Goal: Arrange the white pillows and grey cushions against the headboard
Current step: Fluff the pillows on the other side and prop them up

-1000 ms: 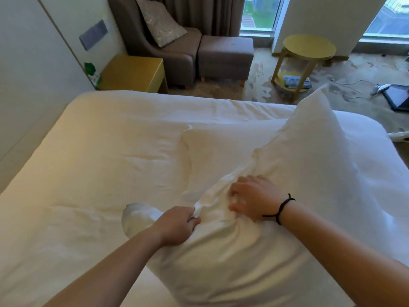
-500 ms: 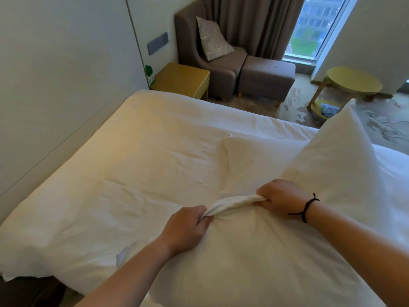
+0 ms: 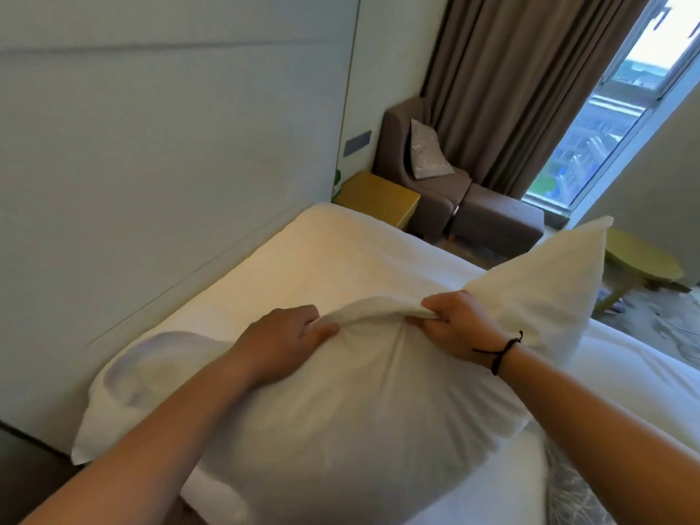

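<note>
Two bare hands, the left hand and the right hand. One plump white fabric pillow. One white-sheeted bed. One grey patterned cushion on one brown upholstered armchair. One brown footstool, one yellow wooden bedside table, one round yellow-green side table.
</note>
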`<action>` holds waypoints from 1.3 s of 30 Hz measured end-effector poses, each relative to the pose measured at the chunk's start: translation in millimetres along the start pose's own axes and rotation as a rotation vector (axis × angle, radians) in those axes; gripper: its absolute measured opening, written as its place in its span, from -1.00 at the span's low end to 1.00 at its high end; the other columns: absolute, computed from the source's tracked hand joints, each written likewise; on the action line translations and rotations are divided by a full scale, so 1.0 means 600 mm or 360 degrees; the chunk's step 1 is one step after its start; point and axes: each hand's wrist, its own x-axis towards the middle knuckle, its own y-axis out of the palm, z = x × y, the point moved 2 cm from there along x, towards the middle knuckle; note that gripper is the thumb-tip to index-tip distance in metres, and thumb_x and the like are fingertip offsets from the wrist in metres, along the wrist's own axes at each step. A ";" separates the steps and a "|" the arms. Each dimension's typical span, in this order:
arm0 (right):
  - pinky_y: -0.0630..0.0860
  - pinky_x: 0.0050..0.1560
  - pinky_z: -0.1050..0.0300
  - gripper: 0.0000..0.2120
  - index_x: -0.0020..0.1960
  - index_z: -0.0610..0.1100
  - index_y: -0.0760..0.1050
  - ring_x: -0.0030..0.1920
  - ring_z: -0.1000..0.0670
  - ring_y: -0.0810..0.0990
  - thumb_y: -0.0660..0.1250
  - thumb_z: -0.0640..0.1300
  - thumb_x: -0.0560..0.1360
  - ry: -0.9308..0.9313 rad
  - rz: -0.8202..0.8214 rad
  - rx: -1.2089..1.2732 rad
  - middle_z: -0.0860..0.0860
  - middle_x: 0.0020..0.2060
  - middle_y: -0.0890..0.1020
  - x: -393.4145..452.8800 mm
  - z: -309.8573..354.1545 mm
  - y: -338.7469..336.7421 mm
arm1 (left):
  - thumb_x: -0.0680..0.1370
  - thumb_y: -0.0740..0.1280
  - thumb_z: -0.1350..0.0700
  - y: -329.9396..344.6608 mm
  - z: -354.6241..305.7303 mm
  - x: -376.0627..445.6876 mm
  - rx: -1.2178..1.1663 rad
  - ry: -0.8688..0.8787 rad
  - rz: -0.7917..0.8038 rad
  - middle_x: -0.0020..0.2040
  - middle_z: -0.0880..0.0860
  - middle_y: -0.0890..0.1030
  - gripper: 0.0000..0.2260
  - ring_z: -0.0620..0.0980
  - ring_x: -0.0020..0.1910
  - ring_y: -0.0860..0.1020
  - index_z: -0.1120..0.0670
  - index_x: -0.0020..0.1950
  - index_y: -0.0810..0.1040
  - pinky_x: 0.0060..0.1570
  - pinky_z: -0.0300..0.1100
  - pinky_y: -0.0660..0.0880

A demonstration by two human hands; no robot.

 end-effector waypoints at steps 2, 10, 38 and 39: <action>0.47 -0.24 -0.08 -0.63 -0.36 -0.17 0.49 -0.34 -0.10 0.49 0.35 0.03 0.53 -0.0051 0.0030 0.0065 -0.05 -0.45 0.52 0.032 0.065 0.028 | 0.51 0.03 -0.43 -0.062 0.059 -0.017 0.0034 -0.0050 -0.0023 -0.28 -0.10 0.55 -0.52 -0.06 -0.25 0.51 -0.05 -0.26 0.37 -0.27 -0.09 0.41; 0.46 -0.23 -0.02 -0.64 -0.31 -0.12 0.49 -0.28 -0.08 0.53 0.28 0.10 0.54 -0.0084 0.0298 0.0102 -0.02 -0.38 0.57 0.107 0.215 0.207 | 0.48 -0.08 -0.45 -0.155 0.252 -0.080 0.0673 -0.0369 -0.0200 -0.24 -0.12 0.53 -0.57 -0.07 -0.30 0.48 -0.11 -0.13 0.25 -0.25 -0.07 0.33; 0.31 -0.07 0.05 -0.68 -0.17 0.06 0.37 -0.13 -0.05 0.52 0.00 0.19 0.61 -0.0298 0.0334 -0.0401 0.05 -0.13 0.60 0.311 0.123 0.319 | 0.40 0.07 -0.47 -0.147 0.423 0.023 0.0939 -0.0635 0.0403 0.02 -0.12 0.55 -0.54 -0.07 0.02 0.48 -0.19 0.04 0.45 0.21 0.00 0.34; 0.27 -0.11 0.06 -0.68 -0.19 0.06 0.37 -0.16 -0.04 0.50 0.01 0.17 0.61 -0.0241 0.0259 -0.0382 0.06 -0.17 0.59 0.325 0.127 0.317 | 0.45 0.08 -0.41 -0.153 0.427 0.035 0.0968 -0.0616 0.0371 0.07 -0.10 0.57 -0.58 -0.04 0.04 0.51 -0.16 0.05 0.47 0.11 -0.05 0.38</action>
